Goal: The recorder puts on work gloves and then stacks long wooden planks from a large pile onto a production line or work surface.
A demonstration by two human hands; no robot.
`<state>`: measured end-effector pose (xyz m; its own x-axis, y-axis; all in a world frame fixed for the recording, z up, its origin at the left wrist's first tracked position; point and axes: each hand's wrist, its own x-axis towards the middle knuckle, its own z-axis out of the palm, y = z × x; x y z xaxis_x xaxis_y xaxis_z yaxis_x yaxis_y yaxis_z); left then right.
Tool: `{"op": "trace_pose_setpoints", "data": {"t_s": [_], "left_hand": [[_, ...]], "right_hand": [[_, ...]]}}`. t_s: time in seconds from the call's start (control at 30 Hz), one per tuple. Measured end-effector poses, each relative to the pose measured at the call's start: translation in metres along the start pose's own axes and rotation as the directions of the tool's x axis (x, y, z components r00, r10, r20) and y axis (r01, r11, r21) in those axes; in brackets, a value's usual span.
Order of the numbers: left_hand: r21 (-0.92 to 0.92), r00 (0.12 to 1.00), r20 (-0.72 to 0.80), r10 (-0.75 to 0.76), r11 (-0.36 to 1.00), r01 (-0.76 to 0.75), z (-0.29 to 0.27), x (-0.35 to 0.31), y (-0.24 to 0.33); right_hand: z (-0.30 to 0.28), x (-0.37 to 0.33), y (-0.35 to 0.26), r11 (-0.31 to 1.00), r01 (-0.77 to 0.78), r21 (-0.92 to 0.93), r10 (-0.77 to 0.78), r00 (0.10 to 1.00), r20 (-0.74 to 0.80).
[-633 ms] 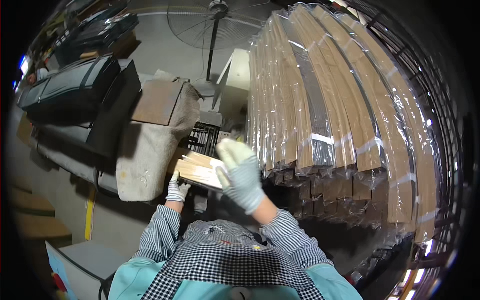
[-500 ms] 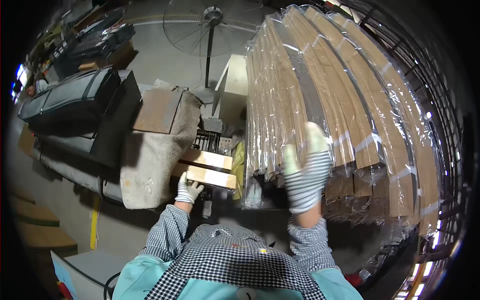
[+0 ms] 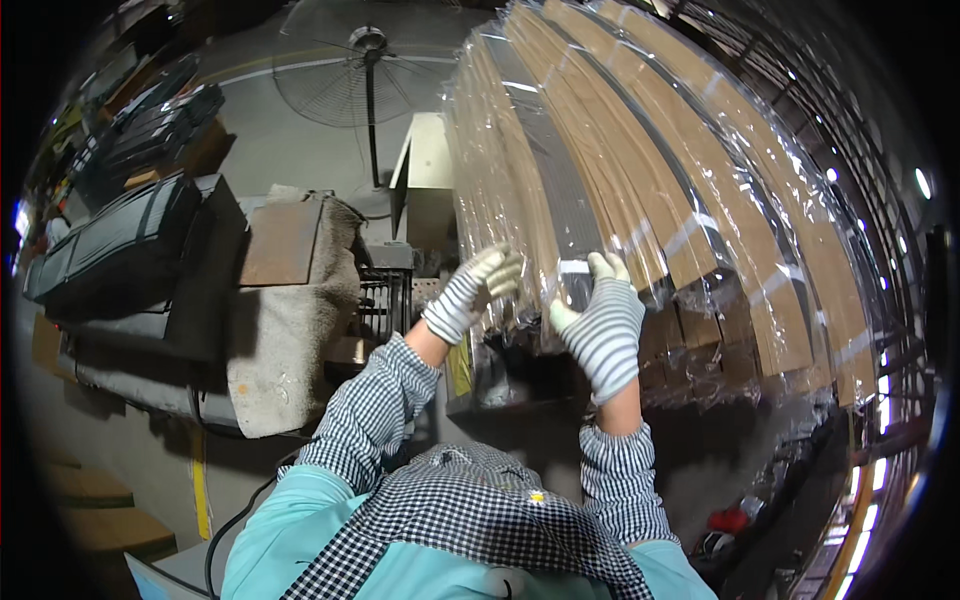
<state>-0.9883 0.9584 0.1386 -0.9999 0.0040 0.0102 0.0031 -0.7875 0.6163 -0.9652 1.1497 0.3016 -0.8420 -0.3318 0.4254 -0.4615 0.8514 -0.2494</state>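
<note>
My right hand [image 3: 605, 325], in a striped knit glove, is closed round the near end of a dark grey bundle [image 3: 553, 170]. Its thumb lies on the left side and its fingers on the right, by a white band [image 3: 575, 267]. The bundle lies among long brown cardboard strips [image 3: 640, 170] wrapped in clear plastic. Left of that end, my left hand [image 3: 474, 290] hovers over or touches the wrapped strips, fingers apart and holding nothing; contact is unclear. The palm side of my right hand is hidden.
To the left, a grey felt cloth [image 3: 285, 350] and a brown plate [image 3: 282, 243] cover a bench beside a dark metal mechanism [image 3: 385, 300]. Black strapped bundles [image 3: 125, 230] lie farther left. A standing fan [image 3: 369, 100] and a pale box [image 3: 428, 170] are at the back.
My left hand has left the pale blocks by the mechanism and moved right to the wrapped strips. My right hand has come down onto the dark grey bundle's end. The view has shifted.
</note>
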Motion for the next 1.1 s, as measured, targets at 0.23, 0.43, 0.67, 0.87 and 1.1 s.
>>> {"op": "trace_pose_setpoints", "data": {"t_s": [0.23,0.43,0.67,0.87,1.1], "left_hand": [[0.006,0.978,-0.113,-0.175,0.984,0.177,-0.026,0.017,0.083],[0.205,0.989,-0.148,0.001,0.978,0.030,-0.035,-0.008,0.053],[-0.148,0.981,-0.192,0.024,0.988,-0.053,-0.040,-0.037,0.013],[-0.240,0.988,-0.157,-0.009,0.970,-0.030,-0.028,-0.057,-0.003],[-0.285,0.994,-0.094,0.046,0.956,-0.072,0.006,-0.078,-0.052]], "right_hand": [[-0.008,-0.018,0.012,0.926,0.151,0.345,-0.116,0.986,-0.121],[0.101,0.036,0.043,0.952,0.305,-0.013,-0.305,0.951,-0.047],[0.037,-0.036,0.036,0.972,0.157,0.178,-0.189,0.964,0.185],[-0.016,-0.104,0.105,0.318,-0.652,0.689,0.183,0.755,0.630],[0.019,-0.086,0.117,0.053,-0.747,0.663,-0.277,0.626,0.729]]}}
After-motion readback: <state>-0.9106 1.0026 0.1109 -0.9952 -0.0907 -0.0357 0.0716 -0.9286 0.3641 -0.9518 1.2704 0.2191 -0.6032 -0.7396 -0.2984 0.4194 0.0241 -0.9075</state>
